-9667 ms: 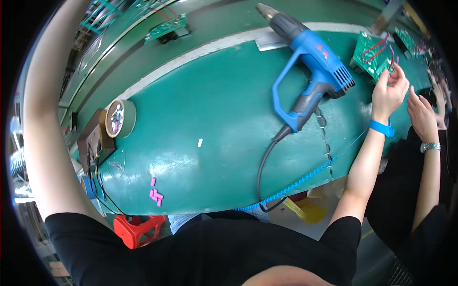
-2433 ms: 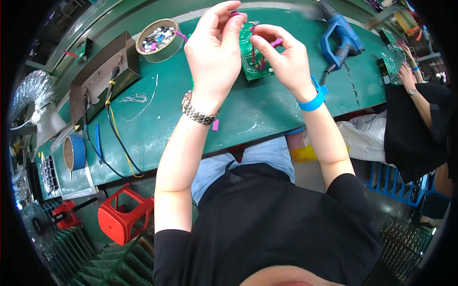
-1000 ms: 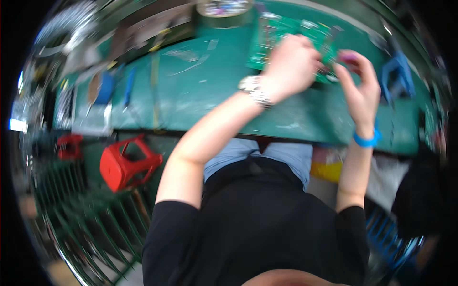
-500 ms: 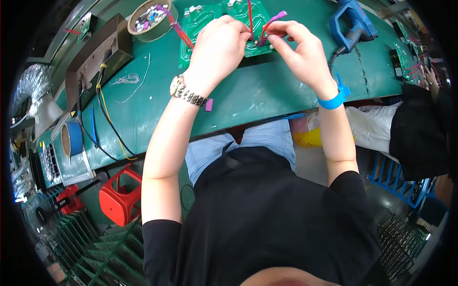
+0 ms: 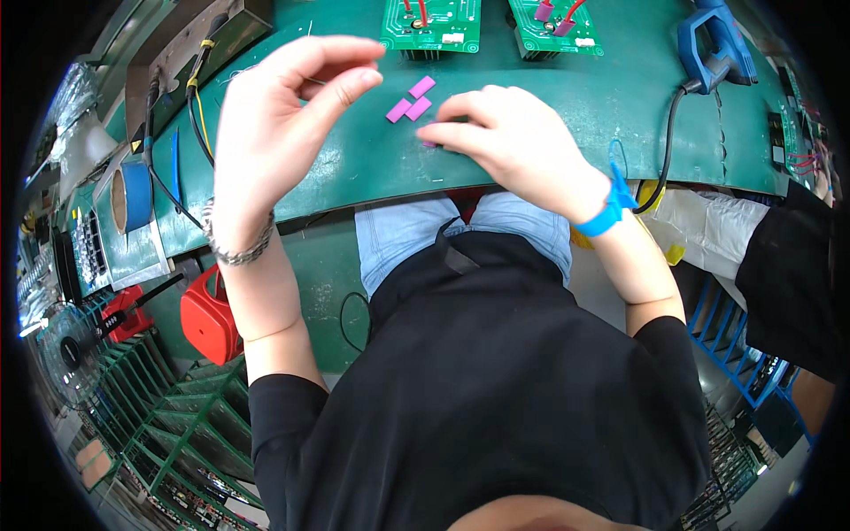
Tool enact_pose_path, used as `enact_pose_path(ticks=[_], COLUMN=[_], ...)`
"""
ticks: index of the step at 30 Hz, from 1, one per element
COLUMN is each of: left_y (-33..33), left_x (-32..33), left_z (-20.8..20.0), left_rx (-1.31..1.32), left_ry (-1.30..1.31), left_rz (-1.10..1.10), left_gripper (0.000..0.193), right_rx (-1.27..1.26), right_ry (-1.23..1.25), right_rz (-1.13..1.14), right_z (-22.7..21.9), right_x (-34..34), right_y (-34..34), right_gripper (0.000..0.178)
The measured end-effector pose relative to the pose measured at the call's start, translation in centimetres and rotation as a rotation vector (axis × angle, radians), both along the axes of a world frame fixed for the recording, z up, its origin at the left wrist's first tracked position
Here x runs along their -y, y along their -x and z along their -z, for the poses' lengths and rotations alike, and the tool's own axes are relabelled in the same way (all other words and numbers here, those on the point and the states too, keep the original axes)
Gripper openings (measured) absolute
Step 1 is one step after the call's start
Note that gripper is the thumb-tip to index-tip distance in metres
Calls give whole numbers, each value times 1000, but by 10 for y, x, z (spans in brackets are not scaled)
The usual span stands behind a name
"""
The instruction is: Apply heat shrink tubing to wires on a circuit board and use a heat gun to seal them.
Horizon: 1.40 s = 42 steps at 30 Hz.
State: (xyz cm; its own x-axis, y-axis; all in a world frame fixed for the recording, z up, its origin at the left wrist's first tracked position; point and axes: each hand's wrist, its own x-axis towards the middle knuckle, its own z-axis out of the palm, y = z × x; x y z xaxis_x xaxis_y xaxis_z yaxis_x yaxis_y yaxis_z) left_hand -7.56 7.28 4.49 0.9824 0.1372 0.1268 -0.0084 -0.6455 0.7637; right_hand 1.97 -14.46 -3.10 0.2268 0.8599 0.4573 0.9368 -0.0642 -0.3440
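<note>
Three short purple sleeves [image 5: 418, 109] lie in a loose group on the green table. My right hand [image 5: 522, 146] is just right of them, its thumb and forefinger apart, the lower fingertip touching another purple sleeve [image 5: 429, 143] that is mostly covered. To the left, my left hand [image 5: 274, 124] is raised over the table, fingers curved, with nothing visible between thumb and forefinger. Beyond the sleeves stand two green circuit boards, the left board [image 5: 456, 19] with red wires and the right board [image 5: 531, 37] with purple sleeves [image 5: 564, 27] around its red wires.
A blue corded heat gun [image 5: 708, 53] lies at the far right. At the left are a metal trough [image 5: 168, 53], black and yellow cables [image 5: 191, 88] and a blue tape roll [image 5: 133, 195]. A red stool [image 5: 211, 319] stands below the table. Another person [image 5: 788, 283] sits at the right.
Both hands have come away from the boards and wires toward me and apart. The boards now appear farther off and separated. Several purple sleeves lie in front of me where one showed before.
</note>
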Motion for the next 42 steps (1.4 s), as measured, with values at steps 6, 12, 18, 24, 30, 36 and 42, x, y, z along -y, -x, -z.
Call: enact_pose_path(ticks=[6,12,18,24,30,36,42], left_y=[4,-35,-64,-70,-73,-71,-72], left_x=[4,17,40,43,43,45,43], left_z=[40,17,36,36,37,36,38], left_rx=[104,461,563,559,619,622,646], left_ry=[-17,80,168,215,252,250,227], left_rz=[-105,-200,-312,-372,-349,-355,-359], left_gripper=[27,33,22,18,15,14,14], right_rx=[181,-456,-732,-723,-713,-654,-322], right_ry=[127,-386,-468,-564,-560,-450,-406], right_rz=[1,228,192,191,229,241,256], right_z=[-3,-73,-80,-73,-75,-76,-82], right_x=[-9,-19,-48,-59,-56,-52,-54], right_y=[1,-32,-44,-48,-48,-47,-51], right_gripper=[19,15,18,17,17,20,15])
